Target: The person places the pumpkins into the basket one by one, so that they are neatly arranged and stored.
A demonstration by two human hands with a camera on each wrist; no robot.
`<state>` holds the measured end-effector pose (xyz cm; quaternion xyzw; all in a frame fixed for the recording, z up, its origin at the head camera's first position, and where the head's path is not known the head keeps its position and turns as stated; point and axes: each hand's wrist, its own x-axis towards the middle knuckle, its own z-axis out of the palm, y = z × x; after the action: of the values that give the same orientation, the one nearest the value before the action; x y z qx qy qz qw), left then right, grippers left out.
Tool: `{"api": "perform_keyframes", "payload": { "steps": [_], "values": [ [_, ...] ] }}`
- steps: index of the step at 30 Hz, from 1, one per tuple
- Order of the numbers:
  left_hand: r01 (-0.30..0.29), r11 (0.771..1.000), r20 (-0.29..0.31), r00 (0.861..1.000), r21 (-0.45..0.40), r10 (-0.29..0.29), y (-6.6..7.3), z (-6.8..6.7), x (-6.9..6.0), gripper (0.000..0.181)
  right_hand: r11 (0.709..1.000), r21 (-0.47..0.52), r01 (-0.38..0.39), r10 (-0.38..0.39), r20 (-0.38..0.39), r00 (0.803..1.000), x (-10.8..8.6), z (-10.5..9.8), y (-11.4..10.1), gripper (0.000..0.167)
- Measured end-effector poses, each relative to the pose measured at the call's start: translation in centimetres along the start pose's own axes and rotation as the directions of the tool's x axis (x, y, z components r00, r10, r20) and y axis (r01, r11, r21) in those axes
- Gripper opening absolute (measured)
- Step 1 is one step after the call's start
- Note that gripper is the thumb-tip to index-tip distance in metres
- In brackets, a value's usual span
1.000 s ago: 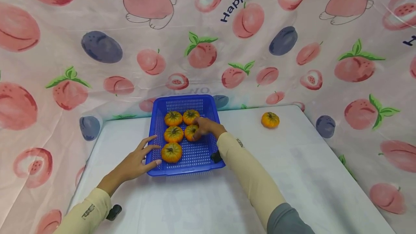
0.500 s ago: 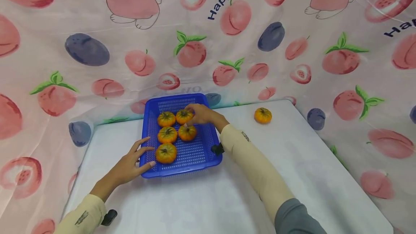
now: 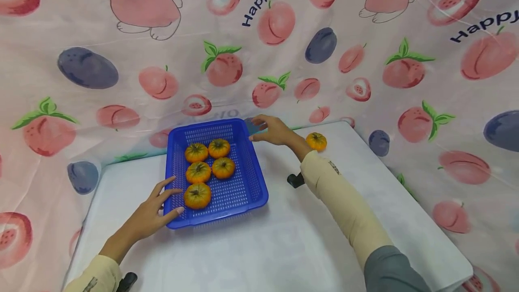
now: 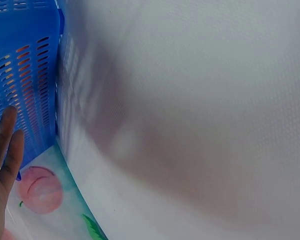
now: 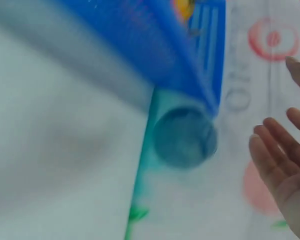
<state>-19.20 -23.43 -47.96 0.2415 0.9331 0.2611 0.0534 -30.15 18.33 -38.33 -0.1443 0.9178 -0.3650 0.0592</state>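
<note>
A blue perforated plastic basket point(image 3: 239, 199) stands on the table, with several small orange pumpkins point(image 3: 223, 168) grouped toward its left and back. My left hand point(image 3: 147, 215) is at the basket's left side, fingers spread over the rim; in the left wrist view its fingers point(image 4: 12, 155) lie against the slotted wall. My right hand point(image 3: 277, 130) is in the air just past the basket's back right corner, holding nothing, its fingers loosely bent. One more pumpkin point(image 3: 316, 141) sits alone on the table at the back right, just beyond my right wrist.
The white table point(image 3: 308, 238) reaches out to the right and front of the basket. A pink fruit-print cloth point(image 3: 170, 44) hangs behind and at both sides. Each wrist carries a black camera mount point(image 3: 295, 180).
My right hand has let go of a pumpkin in the basket, lifted out and moved right toward the lone pumpkin. The left hand stays at the basket; the head view has turned right.
</note>
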Motion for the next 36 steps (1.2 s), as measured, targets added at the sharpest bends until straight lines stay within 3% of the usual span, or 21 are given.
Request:
{"api": "perform_keyframes", "payload": {
  "steps": [4, 8, 14, 20, 24, 28, 36],
  "values": [
    [0.012, 1.0, -0.003, 1.0, 0.003, -0.012, 0.0, -0.2, -0.1, 0.059, 1.0, 0.027, -0.014, 0.017, -0.092, 0.996, -1.2, -1.3, 3.1, 0.061],
    [0.014, 1.0, -0.006, 1.0, 0.008, -0.014, 0.0, -0.4, -0.1, 0.059, 0.994, 0.074, -0.081, 0.092, -0.169, 0.981, -2.6, -2.2, 6.2, 0.061],
    [0.014, 1.0, -0.008, 1.0, 0.007, -0.014, 0.0, -0.4, -0.1, 0.058, 0.982, 0.09, -0.164, 0.182, -0.266, 0.947, -4.5, -3.2, 10.6, 0.062],
    [0.021, 1.0, -0.009, 1.0, 0.006, -0.021, 0.0, -0.2, -0.2, 0.057, 0.964, 0.092, -0.25, 0.266, -0.306, 0.914, -6.0, -3.5, 14.0, 0.068],
    [0.022, 1.0, -0.01, 1.0, 0.008, -0.022, 0.1, -0.1, -0.2, 0.057, 0.943, 0.082, -0.323, 0.331, -0.348, 0.877, -6.6, -3.5, 15.8, 0.077],
    [0.023, 1.0, -0.013, 1.0, 0.013, -0.023, 0.2, 0.0, -0.1, 0.057, 0.916, 0.056, -0.397, 0.391, -0.341, 0.855, -7.0, -3.3, 17.3, 0.085],
    [0.023, 1.0, -0.016, 1.0, 0.015, -0.023, 0.4, 0.1, 0.0, 0.057, 0.837, 0.039, -0.546, 0.538, -0.237, 0.809, -7.1, -2.9, 19.0, 0.099]
  ]
}}
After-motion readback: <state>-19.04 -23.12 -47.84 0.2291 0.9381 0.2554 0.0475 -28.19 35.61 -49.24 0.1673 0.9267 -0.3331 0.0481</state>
